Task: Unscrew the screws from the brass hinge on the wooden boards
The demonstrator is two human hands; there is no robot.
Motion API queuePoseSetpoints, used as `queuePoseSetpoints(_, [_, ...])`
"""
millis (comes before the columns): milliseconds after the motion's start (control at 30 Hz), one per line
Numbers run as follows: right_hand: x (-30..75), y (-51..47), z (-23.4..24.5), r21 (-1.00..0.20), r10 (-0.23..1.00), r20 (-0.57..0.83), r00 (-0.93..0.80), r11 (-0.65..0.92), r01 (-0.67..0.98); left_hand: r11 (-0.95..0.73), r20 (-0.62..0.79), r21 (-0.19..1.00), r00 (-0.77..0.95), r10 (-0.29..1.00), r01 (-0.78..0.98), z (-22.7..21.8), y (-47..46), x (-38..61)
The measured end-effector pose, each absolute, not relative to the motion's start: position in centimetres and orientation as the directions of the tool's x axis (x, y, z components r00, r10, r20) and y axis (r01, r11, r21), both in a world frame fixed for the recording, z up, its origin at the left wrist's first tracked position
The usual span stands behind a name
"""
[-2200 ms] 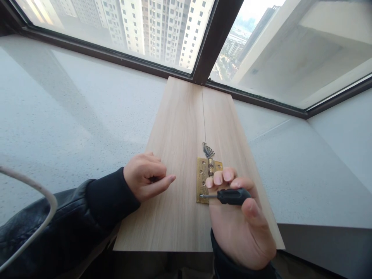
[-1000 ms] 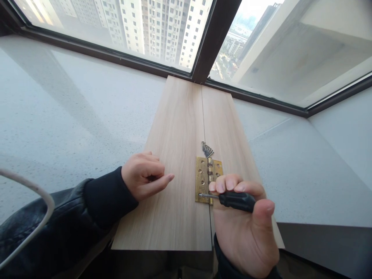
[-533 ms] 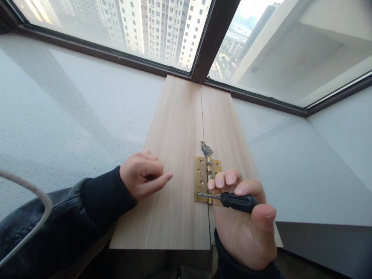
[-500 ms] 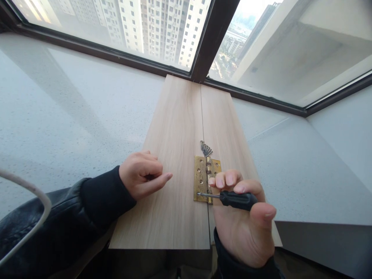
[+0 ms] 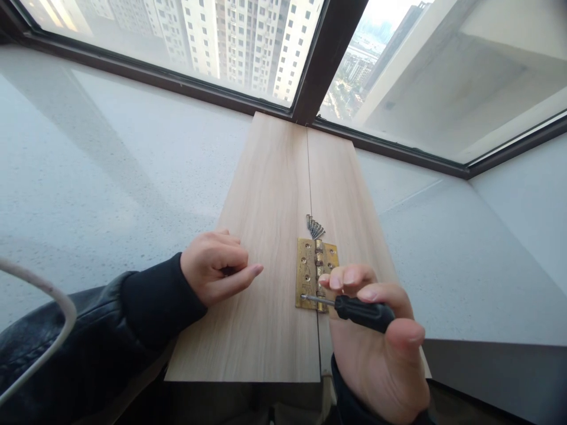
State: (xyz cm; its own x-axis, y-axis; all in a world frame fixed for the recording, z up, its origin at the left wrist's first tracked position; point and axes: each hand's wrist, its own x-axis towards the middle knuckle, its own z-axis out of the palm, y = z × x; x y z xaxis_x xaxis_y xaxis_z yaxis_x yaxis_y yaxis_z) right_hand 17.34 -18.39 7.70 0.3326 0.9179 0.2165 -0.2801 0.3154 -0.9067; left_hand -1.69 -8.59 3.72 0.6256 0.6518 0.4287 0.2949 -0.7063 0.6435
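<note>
A brass hinge (image 5: 307,271) lies across the seam between two light wooden boards (image 5: 270,206). My right hand (image 5: 376,348) is closed round a black-handled screwdriver (image 5: 363,313), whose metal tip rests at the lower left corner of the hinge. Just beyond the hinge's far edge sits a small fan of several dark screws (image 5: 314,226). My left hand (image 5: 219,267) rests on the left board as a loose fist, its little finger stretched toward the hinge; whether anything is inside it is hidden.
The boards lie on a pale speckled windowsill (image 5: 110,177) and reach back to a dark window frame (image 5: 325,56). A white cable (image 5: 53,348) loops at the lower left. The sill drops off at a dark edge (image 5: 496,366) on the lower right.
My right hand and the screwdriver handle have dropped slightly lower and toward me, while the tip stays at the hinge. The left hand has not moved.
</note>
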Motion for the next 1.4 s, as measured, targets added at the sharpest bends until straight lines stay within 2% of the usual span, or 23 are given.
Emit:
queuePoseSetpoints(67, [17.3, -18.1, 7.5, -0.896, 0.923, 0.211, 0.321, 0.313, -0.314, -0.709, 0.423, 0.64, 0.633, 0.648, 0.298, 3.7, -8.6, -1.7])
queuePoseSetpoints(200, [16.7, -16.9, 7.9, -0.823, 0.972, 0.158, 0.174, 0.227, -0.521, -0.709, 0.444, 0.644, 0.614, 0.653, 0.289, 3.5, -8.6, -1.7])
queuePoseSetpoints(267, [16.5, -16.7, 8.1, -0.816, 0.98, 0.142, 0.136, 0.194, -0.544, -0.706, 0.448, 0.649, 0.608, 0.655, 0.283, 3.4, -8.6, -1.7])
queuePoseSetpoints(500, [17.3, -17.9, 7.6, -0.896, 0.931, 0.193, 0.308, 0.296, -0.333, -0.71, 0.434, 0.641, 0.626, 0.648, 0.291, 3.6, -8.6, -1.7])
queuePoseSetpoints(667, [16.6, -16.8, 7.8, -0.847, 0.981, 0.152, 0.123, 0.194, -0.495, -0.703, 0.433, 0.645, 0.616, 0.659, 0.299, 3.6, -8.6, -1.7])
queuePoseSetpoints(767, [16.5, -16.7, 8.1, -0.852, 0.987, 0.157, 0.045, 0.158, -0.498, -0.7, 0.441, 0.656, 0.608, 0.66, 0.284, 3.5, -8.7, -1.7])
queuePoseSetpoints(1000, [17.5, -17.7, 7.9, -0.906, 0.958, 0.19, 0.217, 0.256, -0.338, -0.693, 0.434, 0.665, 0.612, 0.661, 0.276, 3.5, -8.7, -1.6])
queuePoseSetpoints(1200, [16.3, -16.7, 8.4, -0.821, 0.986, 0.142, 0.083, 0.164, -0.547, -0.697, 0.438, 0.665, 0.615, 0.656, 0.269, 3.5, -8.6, -1.7])
queuePoseSetpoints(1300, [16.5, -17.1, 8.6, -0.857, 0.988, 0.149, 0.036, 0.147, -0.495, -0.696, 0.442, 0.668, 0.612, 0.656, 0.263, 3.5, -8.6, -1.6])
queuePoseSetpoints(1400, [17.1, -17.7, 8.3, -0.897, 0.977, 0.184, 0.111, 0.213, -0.386, -0.7, 0.447, 0.666, 0.613, 0.651, 0.257, 3.6, -8.6, -1.6])
